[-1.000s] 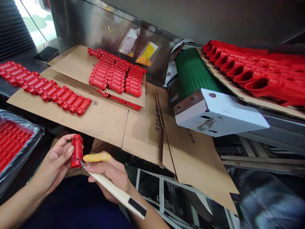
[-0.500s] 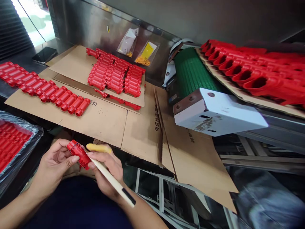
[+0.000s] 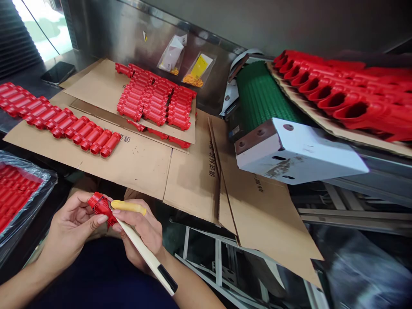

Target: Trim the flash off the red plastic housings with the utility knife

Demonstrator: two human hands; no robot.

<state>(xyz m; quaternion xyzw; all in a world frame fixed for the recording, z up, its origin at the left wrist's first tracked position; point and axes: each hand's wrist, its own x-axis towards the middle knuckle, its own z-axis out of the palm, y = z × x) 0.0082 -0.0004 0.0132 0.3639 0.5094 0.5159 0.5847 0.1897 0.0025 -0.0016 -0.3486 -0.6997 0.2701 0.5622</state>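
My left hand (image 3: 72,221) is closed on a red plastic tubular part (image 3: 100,203), held tilted in front of my body, thumb along its side. In my right hand (image 3: 143,229) is a slim cream-handled tool (image 3: 141,246) with a black band near its back end. The tool's tip meets the part, but fingers hide it, so its exact kind does not show. A yellow finger cot (image 3: 128,207) covers my right index finger, which lies beside the part. My right fingertips also touch the part's lower end.
Flat cardboard (image 3: 141,167) covers the bench. A row of red parts (image 3: 82,131) lies on it, with stacked red parts (image 3: 154,96) behind. A plastic-lined bin (image 3: 48,176) of red parts stands left. Right are a green conveyor belt (image 3: 267,94), its white bracket (image 3: 302,150) and more red parts.
The red part has turned in my left hand and tilts differently. My right hand and the tool have shifted slightly left and down.
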